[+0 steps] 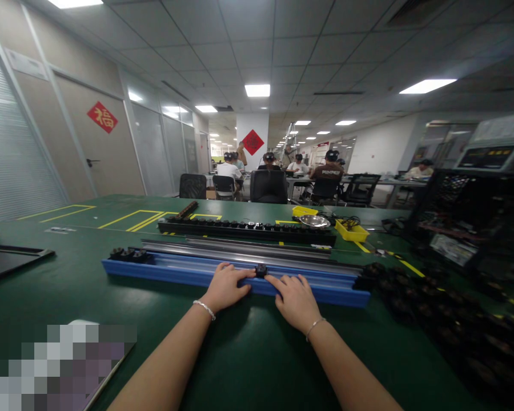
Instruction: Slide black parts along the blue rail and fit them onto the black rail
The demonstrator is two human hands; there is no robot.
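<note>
A long blue rail [163, 271] lies across the green table [257, 354] in front of me. A small black part [261, 269] sits on the rail near its middle. My left hand [225, 287] rests on the rail's near edge, its thumb and forefinger pinched against the left side of the part. My right hand [295, 299] mirrors it, fingertips touching the part from the right. A few more black parts [128, 254] sit at the rail's left end. A grey metal rail [240, 249] lies just behind the blue one.
A black strip of parts [246, 230] lies farther back, with yellow bins [352, 231] and a metal bowl [314, 221]. A heap of black pieces [415, 297] and dark equipment [471, 222] fill the right. A dark tray [8, 260] is left. Other people sit at far desks [325, 177].
</note>
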